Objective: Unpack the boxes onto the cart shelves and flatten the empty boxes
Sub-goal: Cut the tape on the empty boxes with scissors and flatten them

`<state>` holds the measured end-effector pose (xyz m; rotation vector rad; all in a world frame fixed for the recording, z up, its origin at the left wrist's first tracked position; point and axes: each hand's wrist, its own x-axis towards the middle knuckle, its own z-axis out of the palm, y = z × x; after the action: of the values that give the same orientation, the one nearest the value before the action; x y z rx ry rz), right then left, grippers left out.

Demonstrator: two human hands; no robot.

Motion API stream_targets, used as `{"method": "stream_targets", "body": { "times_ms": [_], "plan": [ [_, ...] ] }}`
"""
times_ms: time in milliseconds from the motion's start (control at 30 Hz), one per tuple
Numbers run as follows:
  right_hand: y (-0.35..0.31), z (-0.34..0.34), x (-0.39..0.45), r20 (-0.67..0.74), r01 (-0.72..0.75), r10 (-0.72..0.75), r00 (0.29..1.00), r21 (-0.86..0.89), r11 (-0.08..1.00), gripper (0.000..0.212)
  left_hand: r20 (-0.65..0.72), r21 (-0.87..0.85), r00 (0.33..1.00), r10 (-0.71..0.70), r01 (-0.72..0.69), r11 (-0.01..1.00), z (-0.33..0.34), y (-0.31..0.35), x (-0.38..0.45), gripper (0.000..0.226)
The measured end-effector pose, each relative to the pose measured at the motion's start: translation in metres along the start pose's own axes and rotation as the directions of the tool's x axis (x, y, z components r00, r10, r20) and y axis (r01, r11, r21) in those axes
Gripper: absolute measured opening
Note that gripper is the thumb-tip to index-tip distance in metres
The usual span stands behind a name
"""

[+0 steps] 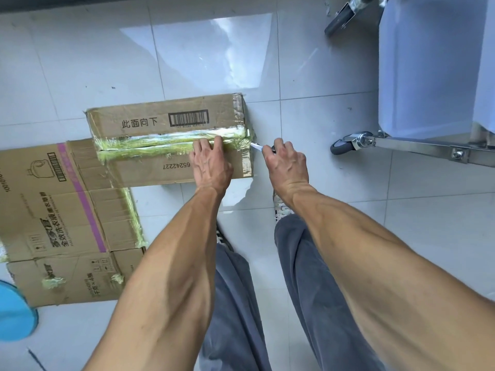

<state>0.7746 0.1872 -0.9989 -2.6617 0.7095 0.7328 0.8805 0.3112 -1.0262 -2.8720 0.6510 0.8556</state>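
Sealed cardboard box [171,141] on the floor, straight ahead and just beyond the feet, long axis running left to right across the view. Taped seam [171,143] along the same axis, yellow-green tape wrinkled over the closed flaps; barcode [188,118] and printed characters on the far flap, a number printed upside down on the near one. Left hand [210,163] flat on the box top near its right end, fingers spread and pressing across the seam. Right hand [285,164] just off the box's right end, curled round a small cutter [257,146], pale tip at the end of the tape; blade too small to make out, possibly touching the tape. Flattened box [67,220] to the left, lying open on the floor, one corner tucked under the sealed box, pink stripe and green tape remnants on it. Cart [428,76] at upper right, grey caster [338,146] and steel frame, well apart from the box. Blue round object [14,311] at the lower left edge. Glossy pale tiled floor [348,210] throughout, bright window glare beyond the box. Grey trousers [302,277] and a shoe below the arms.
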Motion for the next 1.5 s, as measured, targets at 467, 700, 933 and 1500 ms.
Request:
{"method": "stream_targets", "body": {
  "times_ms": [467,700,933,1500],
  "plan": [
    [-0.018,0.001,-0.056,0.324,-0.399,0.418,0.849,-0.126,0.908,0.035,0.122,0.019,0.993,-0.008,0.005,1.000,-0.051,-0.039,0.007,0.032],
    [-0.056,0.014,-0.035,0.562,-0.584,0.463,0.686,0.045,0.811,0.038,0.067,0.112,0.998,0.015,-0.023,0.993,-0.075,-0.087,0.053,0.064],
    [-0.122,0.072,-0.026,0.738,-0.811,0.580,0.345,0.546,-0.211,0.033,0.143,0.172,0.990,0.014,-0.039,0.984,-0.071,-0.109,0.122,0.102],
    [-0.180,0.061,0.044,0.707,-0.441,0.544,0.451,0.707,-0.553,0.019,0.087,0.191,0.996,-0.022,0.005,0.982,-0.065,-0.195,0.121,0.080]
  ]
}}
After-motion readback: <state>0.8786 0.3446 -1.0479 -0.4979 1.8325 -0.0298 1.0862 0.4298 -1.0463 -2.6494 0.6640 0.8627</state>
